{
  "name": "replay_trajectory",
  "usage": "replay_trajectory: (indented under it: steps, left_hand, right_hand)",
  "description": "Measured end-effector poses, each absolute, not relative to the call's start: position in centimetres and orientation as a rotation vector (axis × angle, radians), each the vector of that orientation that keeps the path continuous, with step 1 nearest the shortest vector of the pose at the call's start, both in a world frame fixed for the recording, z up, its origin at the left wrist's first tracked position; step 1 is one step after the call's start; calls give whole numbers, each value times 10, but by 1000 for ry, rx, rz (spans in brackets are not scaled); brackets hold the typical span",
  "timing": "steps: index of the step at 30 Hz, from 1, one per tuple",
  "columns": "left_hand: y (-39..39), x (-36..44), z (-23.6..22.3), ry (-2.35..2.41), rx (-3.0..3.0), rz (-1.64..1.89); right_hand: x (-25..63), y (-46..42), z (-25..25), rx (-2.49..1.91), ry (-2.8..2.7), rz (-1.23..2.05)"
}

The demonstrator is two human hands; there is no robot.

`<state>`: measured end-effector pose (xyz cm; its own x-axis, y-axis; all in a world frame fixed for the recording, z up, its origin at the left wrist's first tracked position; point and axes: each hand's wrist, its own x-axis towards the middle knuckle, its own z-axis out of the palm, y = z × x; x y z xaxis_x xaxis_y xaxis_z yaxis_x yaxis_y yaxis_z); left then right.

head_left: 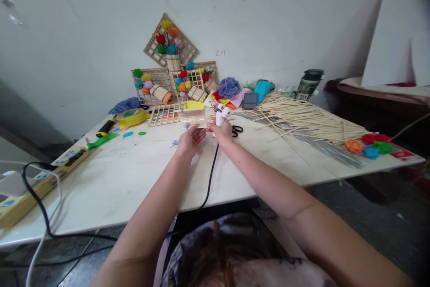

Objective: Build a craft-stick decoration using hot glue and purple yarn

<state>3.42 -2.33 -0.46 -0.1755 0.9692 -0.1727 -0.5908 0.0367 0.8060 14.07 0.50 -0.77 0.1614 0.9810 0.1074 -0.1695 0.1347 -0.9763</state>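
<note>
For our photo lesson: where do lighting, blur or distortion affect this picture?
Head view: the wall is unevenly lit; the top right corner darkens; a square patch is pixelated; the left hand looks slightly soft; the power strip seems stretched.

The glue gun (220,119) looks smooth plastic, the sticks (307,119) matt wood

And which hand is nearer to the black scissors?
Right. The right hand, holding the white glue gun, is just to the left of the black scissors; the left hand is farther left, on the other side of the right hand.
</note>
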Motion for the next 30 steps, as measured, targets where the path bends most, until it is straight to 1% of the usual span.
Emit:
replay_trajectory:
  steps: [30]
  left_hand:
    - [-24,35,-5,839,549,1513]
  right_hand:
    - [144,1,-1,-955,-926,1202]
